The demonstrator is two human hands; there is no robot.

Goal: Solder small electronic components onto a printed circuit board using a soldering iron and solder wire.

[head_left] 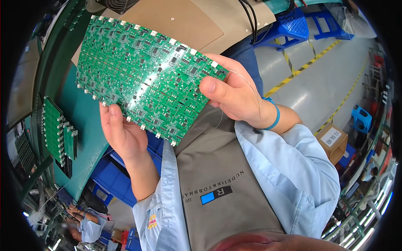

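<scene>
A large green circuit board panel [134, 79], full of small parts and with white connectors along two edges, is held up tilted in front of me. My left hand [125, 134] grips its lower edge, thumb and fingers closed on it. At the panel's right end my right hand [236, 92] is closed, the thumb lying on the face and the other fingers mostly hidden behind. A blue wrist strap [274, 115] with a thin wire is round my right wrist.
Stacked green circuit boards [53, 129] stand on the green bench mat [86, 154] at the left. A brown sheet [184, 21] lies behind the panel. Blue plastic stools [289, 27], a cardboard box [331, 142] and a blue crate [119, 180] are around me. Another person [90, 226] sits at lower left.
</scene>
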